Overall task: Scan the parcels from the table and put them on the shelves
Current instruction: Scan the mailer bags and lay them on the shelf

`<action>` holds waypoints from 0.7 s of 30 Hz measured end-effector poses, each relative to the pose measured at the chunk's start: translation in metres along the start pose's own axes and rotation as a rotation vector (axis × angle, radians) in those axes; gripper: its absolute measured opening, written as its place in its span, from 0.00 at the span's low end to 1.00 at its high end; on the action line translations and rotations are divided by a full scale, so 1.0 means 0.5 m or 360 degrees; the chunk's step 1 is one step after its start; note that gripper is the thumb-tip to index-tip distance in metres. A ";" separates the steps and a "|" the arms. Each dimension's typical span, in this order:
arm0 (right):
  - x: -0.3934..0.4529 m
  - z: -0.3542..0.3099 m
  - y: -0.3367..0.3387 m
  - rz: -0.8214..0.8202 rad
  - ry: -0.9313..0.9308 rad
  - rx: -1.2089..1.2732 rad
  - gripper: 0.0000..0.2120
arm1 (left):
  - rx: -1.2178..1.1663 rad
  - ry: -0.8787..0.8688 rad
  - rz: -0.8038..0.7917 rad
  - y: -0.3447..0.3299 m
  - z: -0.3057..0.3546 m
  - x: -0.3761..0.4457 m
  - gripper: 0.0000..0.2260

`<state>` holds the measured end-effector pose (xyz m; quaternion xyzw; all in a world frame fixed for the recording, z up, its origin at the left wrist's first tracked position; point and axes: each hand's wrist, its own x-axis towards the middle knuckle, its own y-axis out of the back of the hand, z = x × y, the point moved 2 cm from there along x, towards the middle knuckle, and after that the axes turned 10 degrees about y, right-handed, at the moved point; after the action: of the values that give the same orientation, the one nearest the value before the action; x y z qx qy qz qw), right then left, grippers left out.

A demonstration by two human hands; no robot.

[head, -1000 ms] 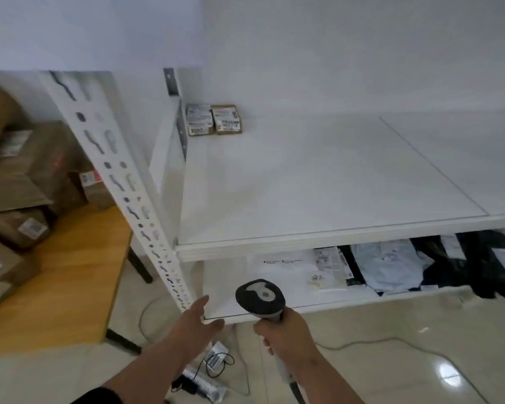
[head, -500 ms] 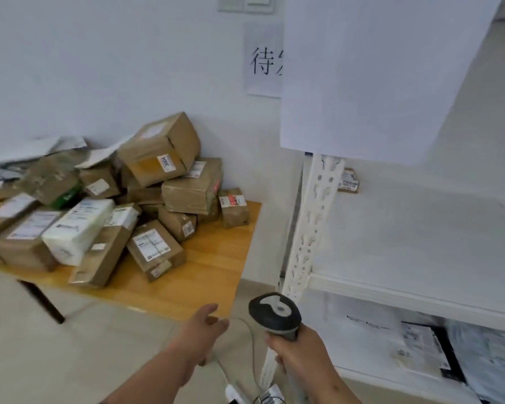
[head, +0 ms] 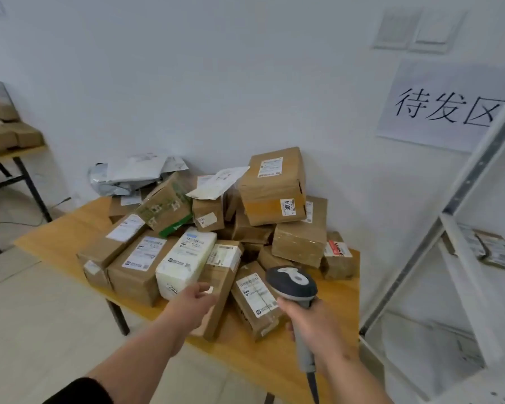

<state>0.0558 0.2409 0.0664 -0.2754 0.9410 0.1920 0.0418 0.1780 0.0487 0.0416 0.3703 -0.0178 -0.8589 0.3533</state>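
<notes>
Many parcels (head: 216,228) lie in a heap on the wooden table (head: 59,237), which stands against the far wall. In the head view, most of them are brown cardboard boxes with white labels. At the near edge of the heap, a white parcel (head: 185,260) lies with its long axis from near left to far right. Just to its right, a long narrow box (head: 222,287) points almost straight toward the person, with its near end close to the table edge. Further right, a small labelled box (head: 257,298) lies tilted, its long axis from far left to near right.

The left hand (head: 191,306) reaches forward with relaxed, slightly bent fingers and holds nothing. It is in front of the near end of the long narrow box, but I cannot tell if it touches it. The right hand (head: 315,322) grips the handle of a grey scanner (head: 293,282), whose head points to the heap, just beside the small labelled box.

At the right stands a white shelf (head: 464,252), with two small parcels (head: 490,247) lying on it.
</notes>
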 end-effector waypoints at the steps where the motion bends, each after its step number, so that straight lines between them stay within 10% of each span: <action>1: 0.021 -0.018 -0.020 -0.0010 0.0045 -0.0007 0.08 | -0.0031 0.0001 -0.0003 0.019 0.014 0.017 0.18; 21: 0.558 -0.249 -0.315 -0.0081 0.0087 0.0527 0.06 | -0.0261 -0.0152 0.0197 0.251 0.322 0.400 0.11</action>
<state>-0.0921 -0.0692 0.0763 -0.2935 0.9533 0.0258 0.0659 0.0528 -0.2064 0.0703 0.2972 0.0128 -0.8507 0.4335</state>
